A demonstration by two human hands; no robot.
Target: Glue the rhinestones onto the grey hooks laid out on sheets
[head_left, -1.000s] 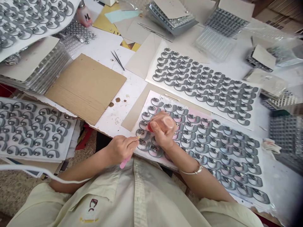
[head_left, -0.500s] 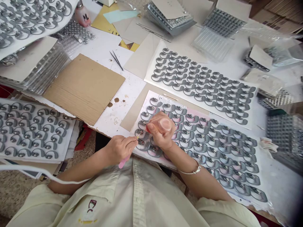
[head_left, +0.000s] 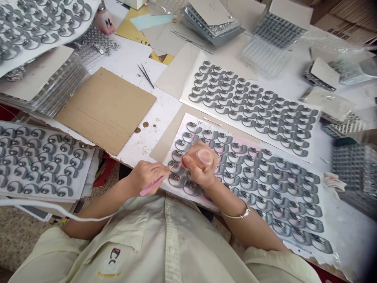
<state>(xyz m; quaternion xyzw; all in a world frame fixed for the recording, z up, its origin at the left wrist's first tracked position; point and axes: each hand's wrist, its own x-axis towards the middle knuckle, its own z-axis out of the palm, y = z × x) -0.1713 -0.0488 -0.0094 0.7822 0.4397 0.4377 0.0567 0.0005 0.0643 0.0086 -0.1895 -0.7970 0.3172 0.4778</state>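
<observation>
My left hand [head_left: 149, 177] is closed around a thin brush with a pink handle [head_left: 151, 185]. Its fine tip points right, close to the grey ring-shaped pieces at the near left corner of a board [head_left: 235, 138]. Whether the tip touches a piece cannot be made out. In my right hand [head_left: 200, 167] is a small translucent pink bottle [head_left: 205, 156], tilted, its round base turned up toward me; its mouth is hidden by the fingers. Rows of grey curved pieces with metal settings [head_left: 232, 168] cover the board below this hand.
Behind lies a second sheet of grey pieces [head_left: 253, 102], with a cotton swab [head_left: 212, 121] in front. Left of it are tweezers [head_left: 145, 75] and a cardboard square [head_left: 107, 106]. Another pink bottle [head_left: 104, 19] stands at the back. A white cable [head_left: 55, 211] crosses my left forearm.
My left hand has shifted slightly up and left and turned, so the brush handle now lies more level. My right hand with the bottle has hardly moved.
</observation>
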